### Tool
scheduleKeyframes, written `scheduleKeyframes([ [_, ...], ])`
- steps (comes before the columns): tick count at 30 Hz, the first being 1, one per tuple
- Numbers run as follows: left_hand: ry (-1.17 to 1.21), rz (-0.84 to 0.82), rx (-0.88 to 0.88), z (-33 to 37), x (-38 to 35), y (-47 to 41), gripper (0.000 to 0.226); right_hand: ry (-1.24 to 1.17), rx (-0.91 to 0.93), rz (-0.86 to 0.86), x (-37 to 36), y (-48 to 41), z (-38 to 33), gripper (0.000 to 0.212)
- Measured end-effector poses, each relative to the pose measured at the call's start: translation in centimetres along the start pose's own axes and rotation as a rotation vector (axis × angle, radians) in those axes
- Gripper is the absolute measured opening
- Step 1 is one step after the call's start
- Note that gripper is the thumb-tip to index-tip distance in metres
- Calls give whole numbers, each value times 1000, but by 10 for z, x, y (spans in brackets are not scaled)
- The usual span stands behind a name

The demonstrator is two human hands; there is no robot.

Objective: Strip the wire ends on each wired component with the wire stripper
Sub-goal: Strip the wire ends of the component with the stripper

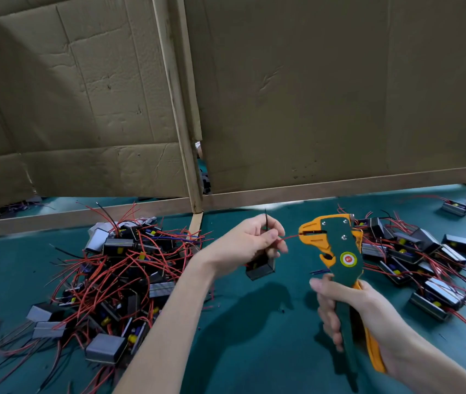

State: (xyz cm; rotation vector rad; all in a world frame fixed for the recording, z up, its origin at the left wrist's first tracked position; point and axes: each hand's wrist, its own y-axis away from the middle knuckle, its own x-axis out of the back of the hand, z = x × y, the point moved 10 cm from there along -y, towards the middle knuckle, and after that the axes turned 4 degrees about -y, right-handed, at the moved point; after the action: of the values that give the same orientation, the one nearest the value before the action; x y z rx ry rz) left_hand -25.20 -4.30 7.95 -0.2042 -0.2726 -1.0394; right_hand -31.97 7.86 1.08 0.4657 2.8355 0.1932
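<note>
Cardboard screen [311, 95]: creased brown corrugated sheets on pale wooden strips, standing along the far edge. It poses little risk to you here.

Tabletop [254, 351]: a matte teal mat speckled with small dark and red bits. Any offcut that drops here would be hard to spot among them.

Left pile [118, 274]: grey metal-cased blocks in a dense snarl of thin red and black leads, on your near left. If you lift one, tangled neighbours may drag along with it.

Right pile [413, 260]: similar blocks lying looser, on the right behind the tool. A wide swing of the handles could knock them.

Wire stripper [337, 251]: a hard green body with orange jaws and handle. It is upright, with its head at the height of your left hand. If you squeeze while the lead sits skewed or too deep, it will likely nick the strands or bare too much.

Right hand [351, 311]: it is wrapped round both handles. A slack grip would let the head twist.

Left hand [243, 245]: it pinches the red lead close to the jaws. Keep your fingertips back from the bite.

Component [260, 269]: a small dark boxy block hanging under your left hand. Its weight could tug the lead out.

Red wire [290, 238]: thin and flexible, its tip is in the jaw slot.

Black wire [266, 220]: thin and stiff, it stands up from your fist and could stray into the jaws.
</note>
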Motion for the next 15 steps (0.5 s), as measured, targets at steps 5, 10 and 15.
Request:
scheduleKeyframes([
  [5, -82, 138, -87, 3, 4, -3, 28, -301, -27, -54, -1, -5, -6, 21],
  [10, -66, 252, -163, 7, 19, -3, 22, -274, 54, -71, 4, -4, -20, 17],
  [15, -57, 368, -251, 22, 31, -1, 16, -212, 22, -140, -3, -2, -17, 13],
])
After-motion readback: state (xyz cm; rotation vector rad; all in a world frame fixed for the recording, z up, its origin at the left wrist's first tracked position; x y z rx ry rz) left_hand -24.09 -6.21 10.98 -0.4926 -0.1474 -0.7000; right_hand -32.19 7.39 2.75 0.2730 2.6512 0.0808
